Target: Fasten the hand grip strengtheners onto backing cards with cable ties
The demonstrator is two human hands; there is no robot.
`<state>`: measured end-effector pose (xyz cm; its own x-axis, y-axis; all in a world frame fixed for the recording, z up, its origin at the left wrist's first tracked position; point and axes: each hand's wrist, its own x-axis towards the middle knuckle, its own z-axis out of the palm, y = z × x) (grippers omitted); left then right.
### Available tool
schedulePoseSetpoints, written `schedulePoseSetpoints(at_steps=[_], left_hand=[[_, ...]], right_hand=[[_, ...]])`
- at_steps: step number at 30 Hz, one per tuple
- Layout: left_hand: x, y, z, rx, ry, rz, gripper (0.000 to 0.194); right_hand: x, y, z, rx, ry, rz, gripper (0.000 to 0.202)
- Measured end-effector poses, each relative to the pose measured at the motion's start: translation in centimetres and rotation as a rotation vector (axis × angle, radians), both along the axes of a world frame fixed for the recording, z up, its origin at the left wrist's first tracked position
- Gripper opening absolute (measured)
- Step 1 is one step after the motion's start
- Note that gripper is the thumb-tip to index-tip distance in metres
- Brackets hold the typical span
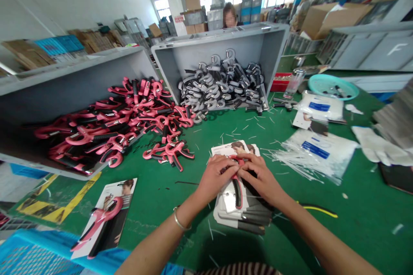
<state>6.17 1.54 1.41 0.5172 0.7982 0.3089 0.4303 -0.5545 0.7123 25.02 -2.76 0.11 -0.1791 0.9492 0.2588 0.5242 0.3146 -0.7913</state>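
Both hands rest on a pink and black hand gripper [238, 187] lying on the top card of a stack of printed backing cards [240, 215] on the green table. My left hand [217, 177] presses the gripper's upper end from the left. My right hand [260, 178] pinches the same end from the right, fingertips meeting the left hand's. A finished card with a pink gripper [106, 217] lies at the lower left.
A tipped grey bin [64, 90] spills pink grippers [129, 116]; a second grey bin [274, 34] holds grey ones [222, 86]. Bags of white ties [312, 150] lie at right, a teal bowl [332, 87] behind. A blue crate [29, 253] sits lower left. A person sits behind the bins.
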Motion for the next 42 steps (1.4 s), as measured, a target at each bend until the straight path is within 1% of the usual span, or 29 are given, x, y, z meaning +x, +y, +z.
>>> schedulePoseSetpoints(at_steps=[1, 3, 5, 7, 9, 11, 13, 14, 16, 18, 20, 21, 22, 23, 24, 25, 27, 28, 29, 30, 32, 34, 36, 38, 40, 42], left_hand=[[0.2, 0.0, 0.4, -0.012, -0.004, 0.023, 0.015], [0.7, -0.4, 1.1, 0.021, 0.008, 0.074, 0.016], [1.5, -1.3, 1.6, 0.109, 0.035, 0.109, 0.016], [2.1, -2.6, 1.6, 0.211, 0.073, 0.112, 0.017], [2.5, -3.9, 0.8, 0.311, 0.131, 0.076, 0.019], [2.5, -4.9, -0.4, 0.411, 0.209, 0.005, 0.02], [2.4, -5.3, -1.5, 0.478, 0.288, -0.077, 0.021], [2.3, -5.4, -1.9, 0.484, 0.315, -0.1, 0.021], [2.1, -5.6, -2.1, 0.455, 0.34, -0.11, 0.021], [1.9, -6.0, -1.8, 0.41, 0.345, -0.099, 0.02], [1.4, -6.7, -1.3, 0.37, 0.347, -0.024, 0.015], [1.0, -7.1, -1.1, 0.345, 0.346, 0.051, 0.021], [0.5, -7.5, -1.0, 0.316, 0.347, 0.141, 0.034], [0.0, -7.8, -0.9, 0.282, 0.351, 0.229, 0.048], [-0.5, -8.0, -0.9, 0.244, 0.355, 0.294, 0.054], [-0.9, -8.1, -0.9, 0.201, 0.358, 0.322, 0.052], [-1.5, -8.0, -1.1, 0.13, 0.345, 0.308, 0.028], [-1.7, -7.9, -1.2, 0.112, 0.33, 0.291, 0.016], [-1.8, -7.8, -1.2, 0.105, 0.316, 0.276, 0.009], [-2.0, -7.6, -1.2, 0.102, 0.303, 0.263, 0.008], [-2.6, -7.3, -1.0, 0.069, 0.274, 0.254, 0.01], [-3.7, -7.0, -0.7, -0.008, 0.219, 0.247, 0.014], [-4.8, -6.7, -0.5, -0.085, 0.135, 0.217, 0.013], [-5.4, -6.4, -0.4, -0.11, 0.041, 0.161, 0.012], [-5.2, -6.2, -0.4, -0.091, -0.042, 0.108, 0.014], [-4.5, -6.1, -0.6, -0.068, -0.092, 0.097, 0.014]], right_hand=[[-0.1, 0.0, -0.1, 0.005, 0.002, 0.0, 0.015], [-0.3, 0.1, -0.3, 0.027, 0.011, -0.022, 0.012], [-0.5, 0.2, -0.5, 0.049, 0.03, -0.069, 0.014], [-0.7, 0.2, -0.8, 0.061, 0.052, -0.111, 0.015], [-0.9, 0.2, -1.0, 0.072, 0.072, -0.133, 0.015], [-1.1, 0.3, -1.2, 0.081, 0.078, -0.144, 0.014], [-1.2, 0.5, -1.3, 0.078, 0.07, -0.156, 0.012], [-1.3, 0.6, -1.3, 0.075, 0.067, -0.163, 0.01], [-1.4, 0.7, -1.3, 0.071, 0.067, -0.171, 0.009], [-1.2, 0.6, -1.1, 0.074, 0.077, -0.175, 0.008], [-0.8, 0.0, -0.6, 0.07, 0.077, -0.183, 0.009], [-0.5, -0.5, -0.2, 0.062, 0.061, -0.178, 0.01], [-0.3, -1.2, 0.2, 0.053, 0.027, -0.158, 0.011], [-0.1, -1.9, 0.6, 0.047, -0.028, -0.121, 0.011], [-0.1, -2.7, 1.0, 0.046, -0.104, -0.066, 0.012], [-0.2, -3.4, 1.4, 0.055, -0.198, -0.004, 0.012], [-0.8, -4.4, 1.9, 0.103, -0.409, 0.098, 0.012], [-1.3, -4.6, 2.0, 0.133, -0.511, 0.122, 0.012], [-1.8, -4.7, 2.0, 0.159, -0.601, 0.13, 0.012], [-2.2, -4.7, 2.0, 0.182, -0.67, 0.128, 0.012], [-2.8, -4.4, 1.9, 0.205, -0.73, 0.124, 0.014], [-2.8, -4.1, 2.1, 0.176, -0.685, 0.142, 0.015], [-2.5, -4.0, 2.3, 0.108, -0.546, 0.161, 0.012], [-2.2, -4.0, 2.5, 0.045, -0.383, 0.17, 0.01], [-2.1, -3.8, 2.5, 0.029, -0.262, 0.173, 0.011], [-2.2, -3.6, 2.2, 0.058, -0.203, 0.175, 0.014]])
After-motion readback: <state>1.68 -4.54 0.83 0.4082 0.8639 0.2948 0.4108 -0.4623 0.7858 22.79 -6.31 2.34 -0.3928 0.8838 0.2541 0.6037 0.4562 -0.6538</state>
